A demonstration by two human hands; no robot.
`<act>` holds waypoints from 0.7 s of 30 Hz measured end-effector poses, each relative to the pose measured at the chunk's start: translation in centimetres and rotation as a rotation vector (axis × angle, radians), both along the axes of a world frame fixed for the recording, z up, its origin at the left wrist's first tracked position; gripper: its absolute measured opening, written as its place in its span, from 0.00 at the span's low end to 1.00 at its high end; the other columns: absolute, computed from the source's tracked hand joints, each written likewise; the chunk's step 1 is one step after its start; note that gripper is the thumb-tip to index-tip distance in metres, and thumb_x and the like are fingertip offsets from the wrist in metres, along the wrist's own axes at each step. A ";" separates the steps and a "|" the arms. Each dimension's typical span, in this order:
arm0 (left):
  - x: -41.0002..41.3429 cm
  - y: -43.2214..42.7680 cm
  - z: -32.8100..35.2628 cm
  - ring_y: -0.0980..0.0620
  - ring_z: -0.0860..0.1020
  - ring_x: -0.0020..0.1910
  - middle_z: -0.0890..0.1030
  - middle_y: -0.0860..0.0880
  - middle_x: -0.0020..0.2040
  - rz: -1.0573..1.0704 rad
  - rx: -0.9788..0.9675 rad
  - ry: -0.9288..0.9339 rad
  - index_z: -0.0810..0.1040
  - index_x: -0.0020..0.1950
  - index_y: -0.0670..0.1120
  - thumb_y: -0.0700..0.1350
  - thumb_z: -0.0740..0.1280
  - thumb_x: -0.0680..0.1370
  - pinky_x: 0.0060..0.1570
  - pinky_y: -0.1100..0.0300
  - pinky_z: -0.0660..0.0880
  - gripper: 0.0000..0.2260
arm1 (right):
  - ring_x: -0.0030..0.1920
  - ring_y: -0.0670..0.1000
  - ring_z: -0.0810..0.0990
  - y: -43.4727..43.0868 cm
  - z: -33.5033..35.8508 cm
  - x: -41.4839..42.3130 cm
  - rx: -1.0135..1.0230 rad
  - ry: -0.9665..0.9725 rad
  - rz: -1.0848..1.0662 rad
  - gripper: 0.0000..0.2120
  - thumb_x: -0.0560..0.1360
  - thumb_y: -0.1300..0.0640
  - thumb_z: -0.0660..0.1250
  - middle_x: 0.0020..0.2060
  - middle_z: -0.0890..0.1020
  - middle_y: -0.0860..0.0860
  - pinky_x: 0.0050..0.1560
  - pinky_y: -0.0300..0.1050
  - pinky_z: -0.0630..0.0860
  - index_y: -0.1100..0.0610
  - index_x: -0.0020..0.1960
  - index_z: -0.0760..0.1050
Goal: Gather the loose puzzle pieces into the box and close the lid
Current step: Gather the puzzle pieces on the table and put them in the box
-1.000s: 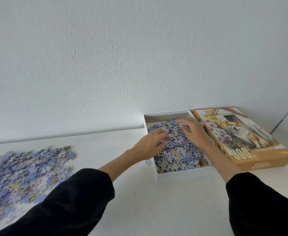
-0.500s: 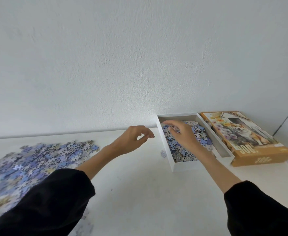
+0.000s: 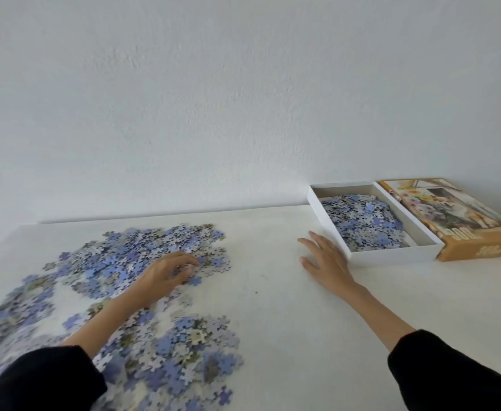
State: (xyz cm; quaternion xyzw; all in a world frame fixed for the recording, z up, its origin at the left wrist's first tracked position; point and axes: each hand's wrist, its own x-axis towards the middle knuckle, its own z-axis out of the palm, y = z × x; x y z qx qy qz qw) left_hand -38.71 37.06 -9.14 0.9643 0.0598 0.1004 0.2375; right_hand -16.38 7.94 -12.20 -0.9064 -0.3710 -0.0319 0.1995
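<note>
Head view, wide angle, edges smearing.

- Loose puzzle pieces, mostly blue: lying spread over the white table across the lower left of the frame. The spread is running off the left and bottom edges, so its full extent is not showing. Far-left pieces are blurring into patches.
- Left hand: sitting on the upper part of that spread, left of centre, fingers bending down with tips among the pieces. Cannot tell whether any piece is being pinched; the fingertips are blurring into the pile. The forearm and black sleeve are covering pieces beneath them.
- Right hand: lying palm down right of centre, fingers straight and spread, released, grasping nothing. It is sitting just left of the box; contact with the box wall is unclear.
- Box: white, standing open at the right, against the wall. A heap of boxed pieces is filling most of its floor.
- Lid: orange, lying picture side up right beside the box, far corner cut by the right edge. Print is too blurred to read.
</note>
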 end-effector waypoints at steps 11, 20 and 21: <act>-2.5 0.9 -1.2 0.52 0.70 0.65 0.71 0.50 0.67 -0.127 0.078 0.015 0.75 0.65 0.46 0.43 0.62 0.79 0.65 0.59 0.65 0.14 | 0.70 0.54 0.61 1.5 -0.3 -4.0 0.108 0.059 -0.087 0.19 0.77 0.56 0.61 0.68 0.67 0.56 0.68 0.43 0.57 0.57 0.67 0.68; -3.3 1.0 -2.3 0.55 0.63 0.71 0.64 0.53 0.73 -0.137 0.274 0.043 0.65 0.72 0.50 0.50 0.55 0.82 0.71 0.58 0.56 0.18 | 0.60 0.51 0.75 3.7 0.3 -10.4 0.497 0.169 0.152 0.17 0.74 0.70 0.62 0.58 0.77 0.53 0.62 0.34 0.66 0.60 0.61 0.75; -3.4 1.0 -2.3 0.56 0.62 0.71 0.63 0.53 0.73 -0.137 0.291 0.040 0.64 0.72 0.50 0.50 0.54 0.82 0.71 0.58 0.55 0.18 | 0.61 0.51 0.74 3.6 0.2 -10.5 0.497 0.133 0.102 0.17 0.74 0.70 0.62 0.58 0.77 0.53 0.62 0.34 0.65 0.59 0.60 0.76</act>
